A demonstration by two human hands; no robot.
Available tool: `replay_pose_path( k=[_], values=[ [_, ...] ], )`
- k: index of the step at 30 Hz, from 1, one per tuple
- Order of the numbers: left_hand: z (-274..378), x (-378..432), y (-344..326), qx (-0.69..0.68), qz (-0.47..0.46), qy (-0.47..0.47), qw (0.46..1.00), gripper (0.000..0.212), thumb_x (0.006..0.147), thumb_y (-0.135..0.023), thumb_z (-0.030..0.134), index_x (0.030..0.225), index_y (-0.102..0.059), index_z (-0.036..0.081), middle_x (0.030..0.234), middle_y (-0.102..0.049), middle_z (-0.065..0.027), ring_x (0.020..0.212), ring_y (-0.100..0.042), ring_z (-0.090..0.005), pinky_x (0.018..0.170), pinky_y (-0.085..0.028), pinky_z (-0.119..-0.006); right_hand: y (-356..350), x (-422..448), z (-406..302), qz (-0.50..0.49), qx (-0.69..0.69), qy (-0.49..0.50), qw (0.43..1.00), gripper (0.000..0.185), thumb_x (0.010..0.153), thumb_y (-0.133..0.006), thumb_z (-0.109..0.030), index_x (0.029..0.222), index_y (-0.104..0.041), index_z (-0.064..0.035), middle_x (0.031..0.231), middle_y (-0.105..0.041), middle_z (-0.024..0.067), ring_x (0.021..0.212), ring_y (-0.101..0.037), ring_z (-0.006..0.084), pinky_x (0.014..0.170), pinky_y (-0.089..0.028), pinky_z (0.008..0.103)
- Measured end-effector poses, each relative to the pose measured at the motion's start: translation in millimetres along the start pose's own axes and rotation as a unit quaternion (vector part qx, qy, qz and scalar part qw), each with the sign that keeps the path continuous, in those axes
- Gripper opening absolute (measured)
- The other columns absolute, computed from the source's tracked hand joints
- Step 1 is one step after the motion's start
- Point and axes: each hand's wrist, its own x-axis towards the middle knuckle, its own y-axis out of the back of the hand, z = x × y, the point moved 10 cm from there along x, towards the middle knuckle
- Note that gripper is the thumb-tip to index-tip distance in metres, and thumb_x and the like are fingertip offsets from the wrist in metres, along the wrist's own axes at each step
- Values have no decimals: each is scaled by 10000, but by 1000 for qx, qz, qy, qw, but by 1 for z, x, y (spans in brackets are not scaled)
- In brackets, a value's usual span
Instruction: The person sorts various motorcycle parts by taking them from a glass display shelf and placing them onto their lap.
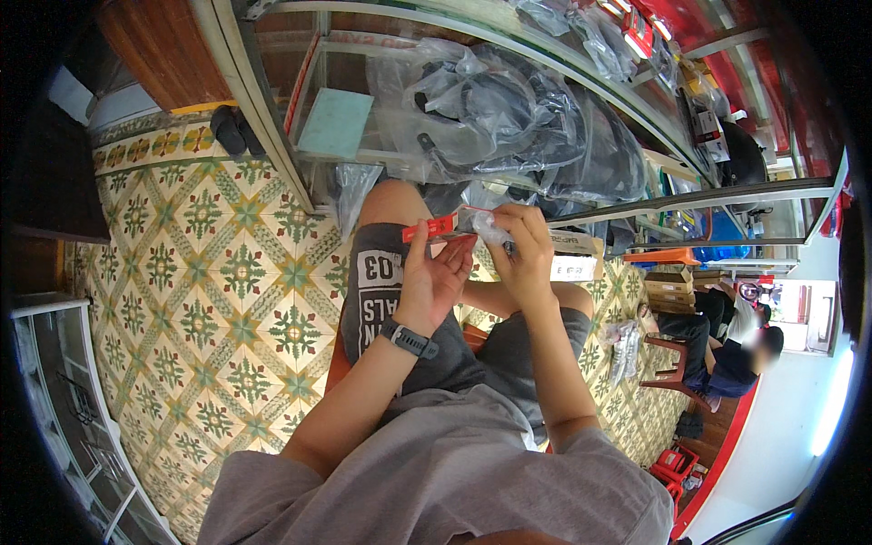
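Observation:
My left hand [436, 276], with a dark watch on its wrist, holds a small red cardboard box [433, 229] over my lap. The box's end facing right stands open, with a flap hanging below it. At that end my right hand [521, 242] grips a small clear plastic bag [487, 227] between thumb and fingers. What the bag holds is too small to tell, though something dark shows at its lower edge. Whether the bag is partly inside the box I cannot tell. Just right of my right hand, beyond my knee, lie cartons [575, 259] bearing writing.
A glass display cabinet [436, 13] with plastic-wrapped black parts [504, 116] stands close before my knees. To the right, a person [722, 361] sits on a brown plastic stool [667, 364] near stacked cardboard boxes [669, 287]. A plastic-wrapped bundle [623, 354] lies on the tiled floor.

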Motion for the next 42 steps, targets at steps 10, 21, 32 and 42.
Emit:
replay_pose_path(
  k=[10,21,32,42],
  values=[
    [-4,1,-1,-32,-35,18,999,426,863,-571,465,1048,-539,83,1007,-579,-80,978,-569,-180,818,-487,-301,-9,-1,-21,7,-28,43,999,291,666,-738,-99,944,-652,-91,1058,-552,129,903,-523,291,721,-439,372],
    [0,-4,-13,-24,-88,-11,996,378,881,-556,420,1186,-508,202,1145,-530,-71,1063,-529,-210,945,-415,-380,-19,-18,31,65,275,-279,918,521,676,-792,-120,1099,-504,-21,759,-550,13,660,-527,75,536,-412,209],
    [6,-5,-18,-34,-79,-13,996,360,875,-570,414,1155,-536,191,1146,-526,-70,1102,-508,-203,956,-410,-372,-18,2,4,13,83,-148,985,456,700,-734,-45,1137,-604,-21,866,-616,83,822,-560,151,725,-442,282],
    [-5,-3,-12,-74,-92,36,992,360,863,-586,416,1084,-539,135,1090,-525,-99,1062,-530,-233,942,-432,-363,-19,-14,9,42,125,-153,979,258,713,-704,-14,964,-707,-75,897,-539,80,829,-568,195,680,-446,262]
  ],
)
